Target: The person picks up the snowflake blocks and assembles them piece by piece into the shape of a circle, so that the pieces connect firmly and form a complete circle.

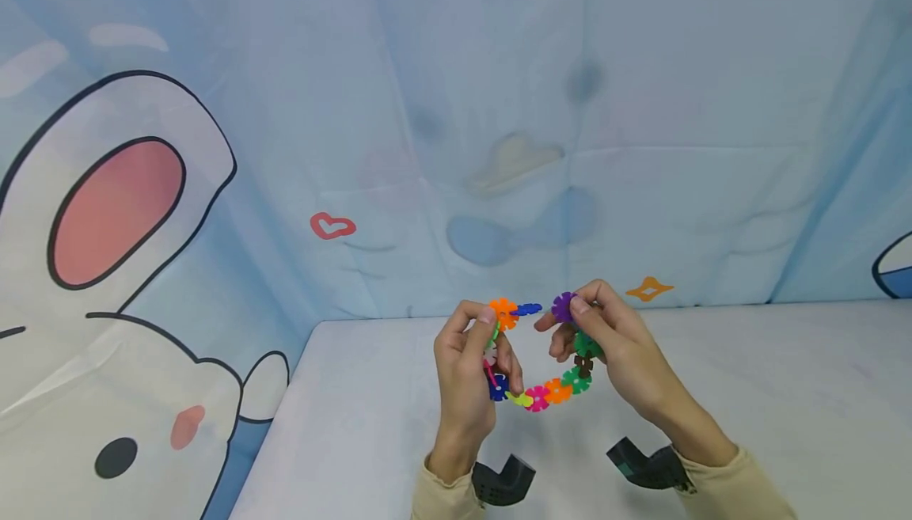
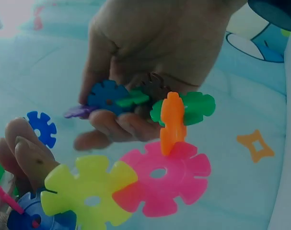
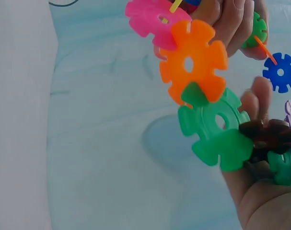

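A curved chain of interlocked plastic snowflake discs hangs between my hands, over the white table. My left hand (image 1: 459,385) pinches its left end near an orange disc (image 1: 503,314), from which a blue disc (image 1: 528,309) sticks out to the right. At the other end my right hand (image 1: 632,358) pinches a purple disc (image 1: 563,306) between thumb and fingers. A small gap separates the blue and purple discs. Along the bottom sag a yellow disc (image 2: 91,194), a pink disc (image 2: 162,177), another orange disc (image 3: 193,60) and a green disc (image 3: 217,124). Fingers partly hide the chain's sides.
The white tabletop (image 1: 370,409) spreads under both hands. Behind it hangs a light blue printed curtain (image 1: 456,69), with a large cartoon figure (image 1: 107,377) at the left. Black wrist cameras (image 1: 504,480) are worn on both wrists, by the beige sleeves.
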Demonstrator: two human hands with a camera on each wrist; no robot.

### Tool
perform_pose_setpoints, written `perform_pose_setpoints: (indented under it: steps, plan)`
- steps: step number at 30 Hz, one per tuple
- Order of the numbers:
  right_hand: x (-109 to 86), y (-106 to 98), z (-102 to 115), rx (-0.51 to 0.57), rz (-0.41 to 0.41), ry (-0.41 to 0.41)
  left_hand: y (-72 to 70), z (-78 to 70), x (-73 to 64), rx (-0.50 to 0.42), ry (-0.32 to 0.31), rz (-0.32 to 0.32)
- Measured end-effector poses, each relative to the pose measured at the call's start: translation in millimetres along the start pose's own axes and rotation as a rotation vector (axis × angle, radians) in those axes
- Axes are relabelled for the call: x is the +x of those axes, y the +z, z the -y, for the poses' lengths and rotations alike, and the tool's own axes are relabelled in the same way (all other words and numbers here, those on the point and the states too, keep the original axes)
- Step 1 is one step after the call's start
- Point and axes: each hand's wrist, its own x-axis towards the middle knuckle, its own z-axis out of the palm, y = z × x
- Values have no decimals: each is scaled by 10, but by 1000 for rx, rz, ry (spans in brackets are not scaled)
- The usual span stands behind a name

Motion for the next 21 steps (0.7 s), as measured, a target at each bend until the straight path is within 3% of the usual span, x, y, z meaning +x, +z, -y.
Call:
perform_pose_setpoints:
  steps: [9, 21]
  plan:
    - [-91, 92, 143, 43, -38, -155, 18, -80, -31, 45, 184, 143]
    - [-135, 134, 170, 70, -33, -259, 35, -140, -53, 98, 324, 211]
